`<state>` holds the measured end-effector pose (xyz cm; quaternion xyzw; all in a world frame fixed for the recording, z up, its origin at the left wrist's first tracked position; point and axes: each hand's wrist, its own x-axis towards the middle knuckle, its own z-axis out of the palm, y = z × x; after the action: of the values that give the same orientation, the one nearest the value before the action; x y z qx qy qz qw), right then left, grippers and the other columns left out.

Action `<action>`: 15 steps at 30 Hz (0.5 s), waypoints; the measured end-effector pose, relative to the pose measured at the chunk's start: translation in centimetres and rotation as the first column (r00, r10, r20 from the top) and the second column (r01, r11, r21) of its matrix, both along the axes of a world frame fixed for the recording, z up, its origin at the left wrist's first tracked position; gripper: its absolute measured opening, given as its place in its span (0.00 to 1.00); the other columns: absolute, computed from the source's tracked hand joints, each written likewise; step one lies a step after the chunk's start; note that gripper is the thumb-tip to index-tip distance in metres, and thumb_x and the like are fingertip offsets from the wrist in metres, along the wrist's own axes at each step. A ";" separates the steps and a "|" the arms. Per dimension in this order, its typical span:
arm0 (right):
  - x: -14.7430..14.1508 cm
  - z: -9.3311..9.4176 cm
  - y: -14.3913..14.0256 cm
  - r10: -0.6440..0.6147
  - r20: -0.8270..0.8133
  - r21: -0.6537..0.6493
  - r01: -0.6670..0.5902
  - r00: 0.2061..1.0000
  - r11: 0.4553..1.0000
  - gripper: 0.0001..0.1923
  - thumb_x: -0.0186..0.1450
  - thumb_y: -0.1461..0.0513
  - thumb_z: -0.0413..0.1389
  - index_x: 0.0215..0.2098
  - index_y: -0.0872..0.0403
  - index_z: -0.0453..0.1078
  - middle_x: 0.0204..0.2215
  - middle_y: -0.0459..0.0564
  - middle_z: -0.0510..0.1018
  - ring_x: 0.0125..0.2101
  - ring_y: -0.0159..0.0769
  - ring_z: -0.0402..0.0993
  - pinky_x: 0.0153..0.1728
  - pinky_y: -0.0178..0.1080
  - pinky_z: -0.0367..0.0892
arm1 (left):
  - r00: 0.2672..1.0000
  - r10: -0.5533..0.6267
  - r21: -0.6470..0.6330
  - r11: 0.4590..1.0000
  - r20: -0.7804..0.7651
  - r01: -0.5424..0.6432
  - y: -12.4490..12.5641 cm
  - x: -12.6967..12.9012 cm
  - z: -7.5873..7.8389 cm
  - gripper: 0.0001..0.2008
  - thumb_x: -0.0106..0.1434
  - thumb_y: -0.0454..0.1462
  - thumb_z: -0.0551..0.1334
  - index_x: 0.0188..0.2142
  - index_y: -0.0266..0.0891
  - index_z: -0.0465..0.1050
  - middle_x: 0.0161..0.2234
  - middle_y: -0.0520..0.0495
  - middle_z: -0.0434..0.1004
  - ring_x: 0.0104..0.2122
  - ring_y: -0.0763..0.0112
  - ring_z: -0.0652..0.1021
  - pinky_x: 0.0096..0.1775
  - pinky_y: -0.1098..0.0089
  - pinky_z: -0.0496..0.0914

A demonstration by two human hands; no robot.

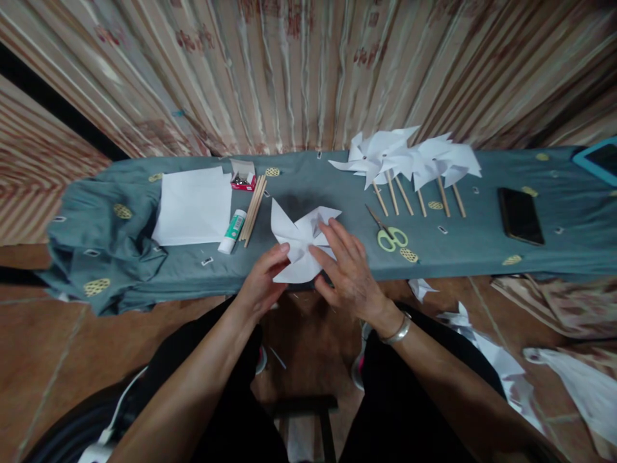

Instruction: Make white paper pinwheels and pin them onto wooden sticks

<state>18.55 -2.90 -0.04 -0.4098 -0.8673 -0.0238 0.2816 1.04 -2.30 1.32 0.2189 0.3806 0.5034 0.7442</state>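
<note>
Left of the grip: paper stack [195, 206], glue stick [232, 231], sticks [254, 209]. Left hand [264, 283] pinching the lower left edge of the folded paper pinwheel [301, 241], right hand [348, 270] pressing flat on its center with fingers spread. Right of the grip: scissors [389, 233], finished pinwheels [409, 161], phone [520, 215].

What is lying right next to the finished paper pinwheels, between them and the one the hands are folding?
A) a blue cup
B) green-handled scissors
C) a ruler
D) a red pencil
B: the green-handled scissors lie on the grey-green cloth, just below the row of finished pinwheels and right of the pinwheel under both hands.
</note>
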 end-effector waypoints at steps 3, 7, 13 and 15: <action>0.2 0.7 -0.6 -0.005 0.033 -0.053 0.007 0.999 0.999 0.26 0.62 0.66 0.53 0.58 0.53 0.63 0.67 0.59 0.56 0.69 0.51 0.43 0.60 0.58 0.53 | 0.999 -0.028 0.009 1.000 -0.044 0.029 -0.1 -0.1 0.1 0.20 0.47 0.42 0.72 0.38 0.34 0.78 0.36 0.43 0.83 0.43 0.53 0.81 0.45 0.62 0.74; 0.5 1.4 -1.2 0.000 0.063 -0.096 0.006 0.998 0.995 0.29 0.63 0.65 0.53 0.62 0.50 0.59 0.68 0.58 0.54 0.69 0.52 0.41 0.61 0.59 0.52 | 0.993 -0.020 0.019 1.000 -0.113 0.022 -0.3 0.1 0.7 0.22 0.43 0.40 0.74 0.39 0.34 0.79 0.35 0.42 0.83 0.40 0.54 0.82 0.42 0.63 0.75; 0.2 1.8 -1.9 -0.017 0.100 -0.056 0.023 0.995 0.998 0.27 0.64 0.65 0.53 0.61 0.53 0.61 0.68 0.62 0.55 0.69 0.52 0.42 0.61 0.58 0.51 | 0.978 0.068 0.032 0.998 -0.198 -0.063 -0.7 0.7 1.0 0.19 0.41 0.37 0.76 0.34 0.34 0.80 0.33 0.44 0.84 0.35 0.59 0.82 0.39 0.66 0.75; 0.0 1.8 -2.0 -0.023 0.113 -0.039 0.028 0.993 0.999 0.26 0.64 0.65 0.53 0.60 0.54 0.62 0.67 0.64 0.56 0.69 0.53 0.43 0.61 0.57 0.52 | 0.975 0.102 0.034 0.995 -0.195 -0.097 -0.7 0.9 0.9 0.19 0.40 0.36 0.76 0.35 0.34 0.80 0.34 0.44 0.84 0.35 0.60 0.82 0.39 0.66 0.75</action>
<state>18.53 -4.89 1.78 -0.4245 -0.8768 -0.0328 0.2233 1.96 -3.03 2.25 0.2572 0.4567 0.5206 0.6740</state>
